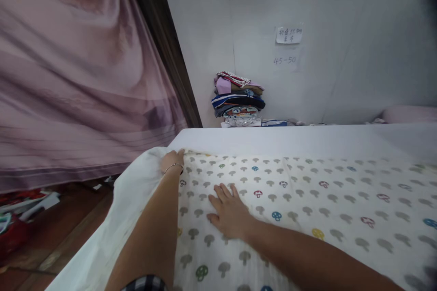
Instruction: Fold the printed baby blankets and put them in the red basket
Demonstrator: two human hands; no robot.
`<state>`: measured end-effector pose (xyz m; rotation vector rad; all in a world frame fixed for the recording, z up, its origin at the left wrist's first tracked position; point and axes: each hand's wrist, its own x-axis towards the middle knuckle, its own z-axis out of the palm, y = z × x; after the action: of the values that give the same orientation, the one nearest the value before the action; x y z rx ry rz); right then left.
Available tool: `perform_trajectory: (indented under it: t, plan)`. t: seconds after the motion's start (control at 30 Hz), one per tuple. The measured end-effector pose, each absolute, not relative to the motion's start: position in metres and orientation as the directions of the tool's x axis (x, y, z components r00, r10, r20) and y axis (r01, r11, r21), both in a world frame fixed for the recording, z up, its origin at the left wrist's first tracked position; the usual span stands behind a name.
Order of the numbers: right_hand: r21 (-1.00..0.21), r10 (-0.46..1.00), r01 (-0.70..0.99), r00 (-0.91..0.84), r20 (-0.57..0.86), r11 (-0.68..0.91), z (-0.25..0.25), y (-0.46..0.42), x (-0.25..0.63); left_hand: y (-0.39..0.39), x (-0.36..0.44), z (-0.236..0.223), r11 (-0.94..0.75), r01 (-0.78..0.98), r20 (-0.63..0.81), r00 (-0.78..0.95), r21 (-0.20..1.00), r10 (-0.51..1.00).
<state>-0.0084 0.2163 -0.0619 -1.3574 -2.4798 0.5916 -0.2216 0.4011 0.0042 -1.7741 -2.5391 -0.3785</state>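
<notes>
A white cloth printed with grey and coloured mushrooms (269,198) lies spread over a white table (239,138). At its far left corner, my left hand (172,160), with a bracelet on the wrist, has its fingers closed on the cloth's edge; the fingertips are partly hidden. Plain white fabric (136,186) bulges up and hangs over the table's left side, beside my left forearm. My right hand (227,211) rests flat on the printed cloth, palm down, fingers spread, to the right of and nearer than my left hand.
A pile of folded fabrics (239,100) stands beyond the table's far edge against a pale wall. Handwritten paper notes (288,35) are on that wall. A pink curtain (85,77) hangs at the left, above a tiled floor (73,218) with a red item (15,236).
</notes>
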Motion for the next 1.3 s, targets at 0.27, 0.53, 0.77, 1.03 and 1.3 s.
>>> perform_trajectory:
  t: [0.27, 0.53, 0.77, 1.03, 1.3]
  plan:
    - [-0.462, 0.855, 0.737, -0.508, 0.105, 0.494, -0.061, 0.216, -0.009, 0.351, -0.153, -0.027, -0.217, 0.954, 0.198, 0.176, 0.209, 0.964]
    - [-0.515, 0.834, 0.713, -0.551, 0.008, 0.476, -0.053, 0.241, -0.008, 0.264, -0.161, -0.071, -0.372, 0.914, 0.1, 0.36, 0.159, 0.927]
    - [-0.453, 0.962, 0.849, -0.257, 0.095, 0.272, -0.041, 0.233, 0.108, 0.231, -0.16, -0.065, -0.141, 0.987, -0.031, 0.139, -0.072, 0.99]
    - [-0.324, 0.992, 0.945, -0.084, -0.099, 0.048, -0.07, 0.226, 0.202, 0.233, -0.153, -0.055, -0.134, 0.985, -0.101, 0.123, -0.112, 0.987]
    - [-0.403, 0.998, 0.915, 0.01, -0.069, -0.037, -0.053, 0.214, 0.24, 0.22, -0.134, -0.056, -0.117, 0.984, -0.072, 0.108, -0.134, 0.992]
